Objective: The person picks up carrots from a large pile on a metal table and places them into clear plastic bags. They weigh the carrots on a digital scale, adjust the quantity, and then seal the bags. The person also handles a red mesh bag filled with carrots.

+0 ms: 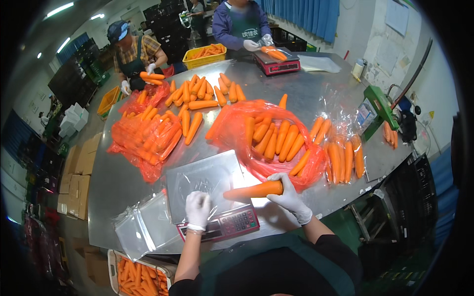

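Note:
My right hand, in a white glove, grips the thick end of a carrot whose tip points left over a scale's metal plate. My left hand, also gloved, is over the left part of the electronic scale, with its fingers curled at a clear plastic bag that lies on the plate; its grip on the film is hard to tell. Beyond the scale lies an opened red plastic bag full of carrots. Flat clear bags are stacked left of the scale.
Clear bags of carrots lie at right beside a green bag-sealing device. Loose carrots and another red bag are on the steel table. Across it, two co-workers handle carrots, one at a red scale. A crate of carrots stands below.

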`<state>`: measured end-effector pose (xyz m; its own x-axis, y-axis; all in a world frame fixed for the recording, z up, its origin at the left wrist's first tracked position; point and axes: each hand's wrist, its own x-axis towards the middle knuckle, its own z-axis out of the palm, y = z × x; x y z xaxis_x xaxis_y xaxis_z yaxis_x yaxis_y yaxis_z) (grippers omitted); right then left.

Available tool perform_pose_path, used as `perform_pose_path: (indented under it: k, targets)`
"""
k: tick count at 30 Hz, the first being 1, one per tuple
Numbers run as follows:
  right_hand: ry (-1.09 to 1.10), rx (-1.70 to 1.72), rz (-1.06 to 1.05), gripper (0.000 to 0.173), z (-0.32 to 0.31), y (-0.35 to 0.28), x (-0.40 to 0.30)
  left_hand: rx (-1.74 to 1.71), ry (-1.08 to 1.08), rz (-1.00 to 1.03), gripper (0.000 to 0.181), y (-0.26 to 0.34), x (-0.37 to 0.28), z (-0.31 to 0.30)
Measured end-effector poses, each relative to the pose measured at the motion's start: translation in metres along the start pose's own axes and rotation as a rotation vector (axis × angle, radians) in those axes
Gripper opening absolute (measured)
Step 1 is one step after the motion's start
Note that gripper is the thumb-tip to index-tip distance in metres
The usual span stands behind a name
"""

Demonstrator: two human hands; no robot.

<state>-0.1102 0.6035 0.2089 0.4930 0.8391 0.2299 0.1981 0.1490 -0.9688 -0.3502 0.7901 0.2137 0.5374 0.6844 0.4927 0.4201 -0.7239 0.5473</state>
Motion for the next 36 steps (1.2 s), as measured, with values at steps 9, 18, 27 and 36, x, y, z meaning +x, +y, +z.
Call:
perform_pose_path:
  k: [9, 18, 27, 36]
  targets:
    - [-0.249, 0.020, -0.200, 0.033, 0.081, -0.027, 0.026, -0.316, -0.024, 0.042, 0.005, 0.042, 0.019, 0.023]
    - [0.350, -0.688, -0.041, 0.021, -0.087, 0.101, 0.171, -0.292, 0.048, -0.168, 0.006, 0.004, 0.007, 0.037]
    - [0.335, -1.246, 0.317, 0.048, -0.152, 0.157, 0.221, -0.088, 0.089, -0.047, 0.008, 0.014, 0.007, 0.039]
    - [0.368, -0.531, 0.328, 0.039, -0.166, 0.146, 0.199, -0.076, 0.105, -0.037, 0.008, 0.013, 0.008, 0.038]
